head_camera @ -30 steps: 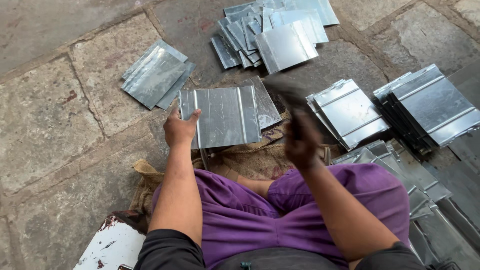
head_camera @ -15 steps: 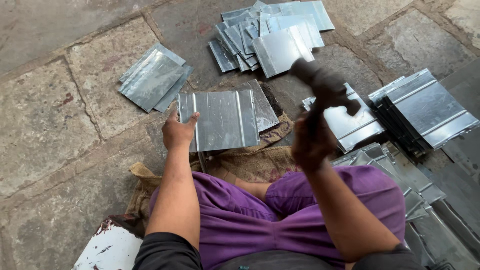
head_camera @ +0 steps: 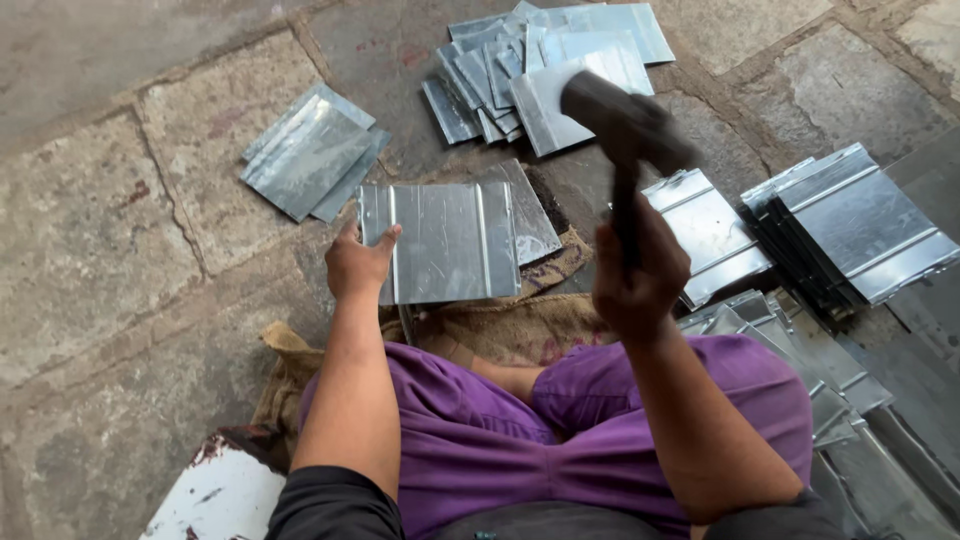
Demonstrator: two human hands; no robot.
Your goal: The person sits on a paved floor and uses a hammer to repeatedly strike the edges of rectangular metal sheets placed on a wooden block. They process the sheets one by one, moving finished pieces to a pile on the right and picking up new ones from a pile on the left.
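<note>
Holding the ribbed metal sheet (head_camera: 445, 243) flat on the burlap sack (head_camera: 520, 325) with my left hand (head_camera: 357, 264) pinching its left edge, I think I'm mid-hammering: my right hand (head_camera: 640, 270), right of the sheet, grips the raised mallet (head_camera: 628, 130) tight, and next needs a straight hit.

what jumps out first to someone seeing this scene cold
The raised mallet, gripped by the right hand above centre right, draws the eye first. Just left of it, the left hand holds the edge of a ribbed metal sheet lying on burlap sacking. Heaps of similar shiny sheets ring the spot on the stone floor: a scattered pile at the top and a neat stack at the right.
</note>
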